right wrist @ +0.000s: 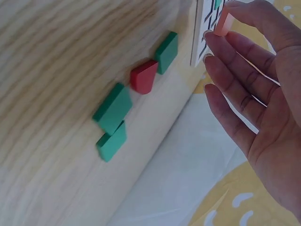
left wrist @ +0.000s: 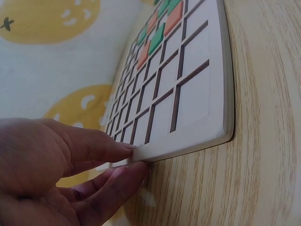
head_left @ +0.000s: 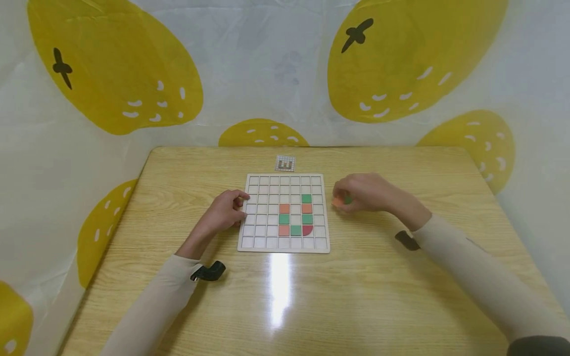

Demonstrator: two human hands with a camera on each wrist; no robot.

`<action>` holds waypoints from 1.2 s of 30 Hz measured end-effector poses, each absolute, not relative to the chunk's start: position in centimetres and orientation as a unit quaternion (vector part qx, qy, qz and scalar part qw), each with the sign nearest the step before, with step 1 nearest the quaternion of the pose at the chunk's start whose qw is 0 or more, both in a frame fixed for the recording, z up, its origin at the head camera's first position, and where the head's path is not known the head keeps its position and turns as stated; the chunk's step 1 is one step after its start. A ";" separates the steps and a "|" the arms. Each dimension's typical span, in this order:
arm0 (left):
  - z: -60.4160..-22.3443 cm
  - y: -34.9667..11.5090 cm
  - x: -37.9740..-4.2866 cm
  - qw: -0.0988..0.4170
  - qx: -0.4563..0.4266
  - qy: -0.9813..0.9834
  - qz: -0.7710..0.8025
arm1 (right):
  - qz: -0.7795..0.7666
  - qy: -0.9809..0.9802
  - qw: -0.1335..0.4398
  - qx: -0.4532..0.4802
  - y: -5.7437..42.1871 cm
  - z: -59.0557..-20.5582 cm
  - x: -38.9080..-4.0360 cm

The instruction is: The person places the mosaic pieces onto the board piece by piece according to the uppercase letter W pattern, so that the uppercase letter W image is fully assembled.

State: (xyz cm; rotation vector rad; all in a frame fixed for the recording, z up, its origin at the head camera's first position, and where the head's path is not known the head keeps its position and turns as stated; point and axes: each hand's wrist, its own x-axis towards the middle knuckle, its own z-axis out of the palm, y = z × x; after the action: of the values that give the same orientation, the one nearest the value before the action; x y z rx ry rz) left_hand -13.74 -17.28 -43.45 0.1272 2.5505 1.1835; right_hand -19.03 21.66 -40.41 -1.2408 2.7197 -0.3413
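Note:
A white grid board (head_left: 261,242) lies on the table, with square green and orange tiles and a rounded red tile (head_left: 308,230) set in its right half. At its left rim, my left hand (head_left: 224,210) grips the edge between thumb and finger, as the left wrist view shows close up. Just past the board's right side is my right hand (head_left: 365,193). It pinches an orange tile (right wrist: 225,23) between thumb and fingertip, the other fingers spread loosely. Below that hand lie several loose green tiles (right wrist: 113,109) and a red one (right wrist: 144,76), mostly hidden in the head view.
A small card (head_left: 285,163) with a brown pattern on a grid lies behind the board. The wooden table (head_left: 378,306) meets a white cloth (head_left: 267,64) printed with yellow fruit at the back and sides. Black straps hang at both wrists.

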 end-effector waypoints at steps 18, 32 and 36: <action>-43.4 -17.2 -13.9 0.161 0.047 0.897 0.409 | -0.110 0.894 0.101 -0.423 17.9 -39.7 -20.3; -43.4 -17.3 -13.9 0.158 0.051 0.895 0.414 | -0.114 0.885 0.099 -0.441 15.0 -39.6 -20.5; -43.3 -17.3 -13.7 0.161 0.047 0.894 0.415 | -0.119 0.878 0.111 -0.451 14.1 -39.6 -20.6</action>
State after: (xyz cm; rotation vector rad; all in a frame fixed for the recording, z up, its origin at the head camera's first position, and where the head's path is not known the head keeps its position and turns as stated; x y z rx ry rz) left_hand -13.75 -17.33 -43.34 0.1349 2.5534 1.1847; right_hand -20.64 14.11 -39.64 -1.3243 2.5788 -0.3507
